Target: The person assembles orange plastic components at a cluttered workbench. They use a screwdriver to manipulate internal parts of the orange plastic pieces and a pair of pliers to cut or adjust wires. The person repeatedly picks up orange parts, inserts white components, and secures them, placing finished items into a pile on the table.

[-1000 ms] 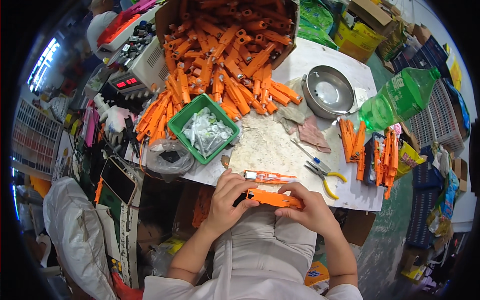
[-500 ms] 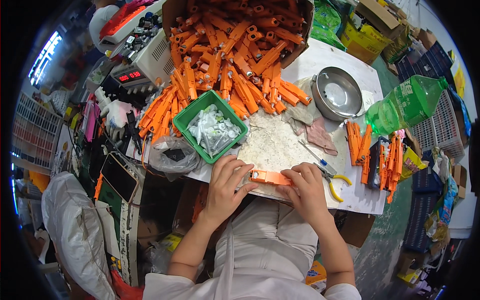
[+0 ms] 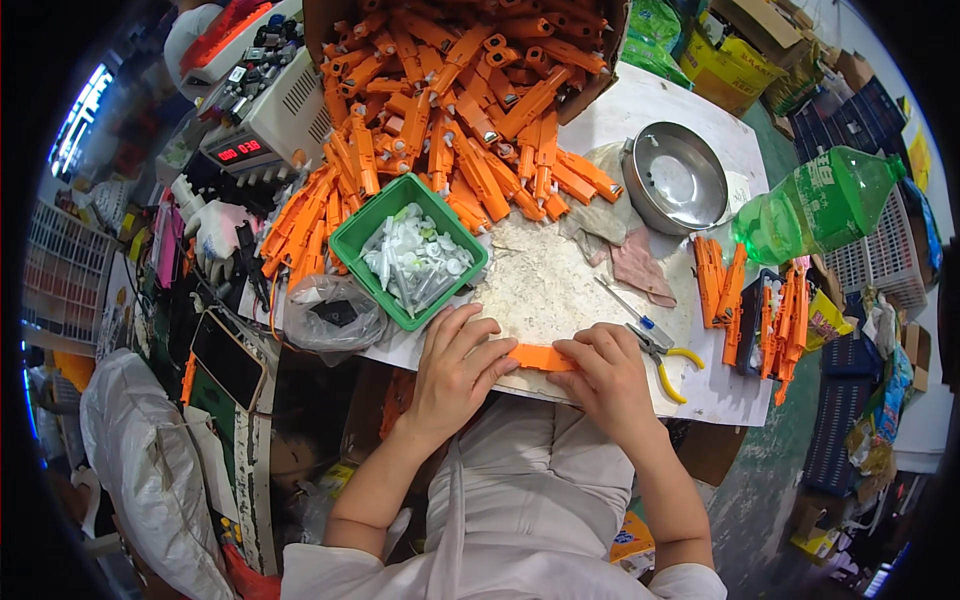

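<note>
At the near edge of the table (image 3: 730, 400), a casing (image 3: 542, 357) is between left hand (image 3: 455, 370) and right hand (image 3: 612, 380). Farther left, a bin (image 3: 370, 290) holds small parts (image 3: 415, 258), with heaped casings (image 3: 480, 150) behind it; to the right lie pliers (image 3: 655, 350), with a bowl (image 3: 690, 200) farther off.

Green bottle (image 3: 815, 207) near metal bowl (image 3: 700, 172)

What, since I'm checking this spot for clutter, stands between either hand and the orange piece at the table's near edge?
Nothing visible: the left hand and right hand both touch the orange piece. The pliers lie off to the right, the green bin beyond the left hand.
</note>
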Available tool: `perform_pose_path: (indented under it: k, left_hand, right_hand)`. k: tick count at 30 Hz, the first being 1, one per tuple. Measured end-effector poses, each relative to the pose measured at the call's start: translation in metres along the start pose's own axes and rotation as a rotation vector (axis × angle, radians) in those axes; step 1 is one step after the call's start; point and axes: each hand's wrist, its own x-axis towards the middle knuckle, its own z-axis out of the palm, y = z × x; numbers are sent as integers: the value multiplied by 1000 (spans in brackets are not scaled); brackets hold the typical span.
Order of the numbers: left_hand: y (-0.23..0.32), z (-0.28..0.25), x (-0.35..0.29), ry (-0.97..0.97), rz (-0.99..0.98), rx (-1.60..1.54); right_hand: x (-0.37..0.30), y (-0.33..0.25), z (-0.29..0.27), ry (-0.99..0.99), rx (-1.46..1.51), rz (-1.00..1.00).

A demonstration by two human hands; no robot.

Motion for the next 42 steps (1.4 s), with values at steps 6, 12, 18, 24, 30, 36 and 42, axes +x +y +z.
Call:
perform_pose_path:
  k: [6,12,18,24,30,36,42]
  left_hand:
    - [-6,3,-2,-18,29,-24]
    - [-4,2,-1,-16,19,2]
    - [-3,2,-1,-28,10,3]
    - [-4,2,-1,-47,45,58]
    - [-6,0,2,-64,41,90]
    - [-4,-3,4,-118,43,137]
    - [-2,-3,2,-134,35,109]
  right_hand:
    - [2,3,-4,-62,29,4]
    - [6,8,-5,-60,-6,-52]
    - [6,12,-4,-93,102,11]
    - [6,15,-8,-118,137,14]
    - [25,22,-45,-315,14,156]
    - [72,8,-54,-869,-457,27]
    - [79,12,-45,-829,-396,-58]
